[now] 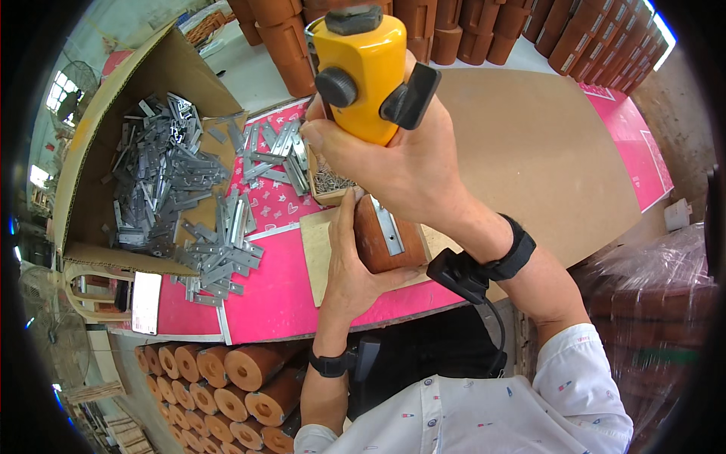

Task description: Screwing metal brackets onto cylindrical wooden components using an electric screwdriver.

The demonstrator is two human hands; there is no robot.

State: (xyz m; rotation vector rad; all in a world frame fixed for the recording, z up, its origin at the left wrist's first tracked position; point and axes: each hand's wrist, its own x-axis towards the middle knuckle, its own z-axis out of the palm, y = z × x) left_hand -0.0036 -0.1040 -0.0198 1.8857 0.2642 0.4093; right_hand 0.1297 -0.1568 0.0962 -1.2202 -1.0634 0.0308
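My right hand [393,163] grips a yellow power tool [361,72] with black knobs, held upright above a reddish-brown wooden piece [374,246]. A grey metal plate [389,227] lies along the top of that piece. My left hand [349,265] holds the wooden piece from its left side on a small brown board [318,253]. The tool's tip is hidden behind my right hand. Both wrists wear black straps.
An open cardboard box [113,144] of grey metal plates lies at left, with more plates [219,253] spilled on the pink table [280,303]. A small box of screws [329,185] sits behind my hands. Brown wooden pieces [227,386] are stacked below and behind; a brown board [529,144] covers the right.
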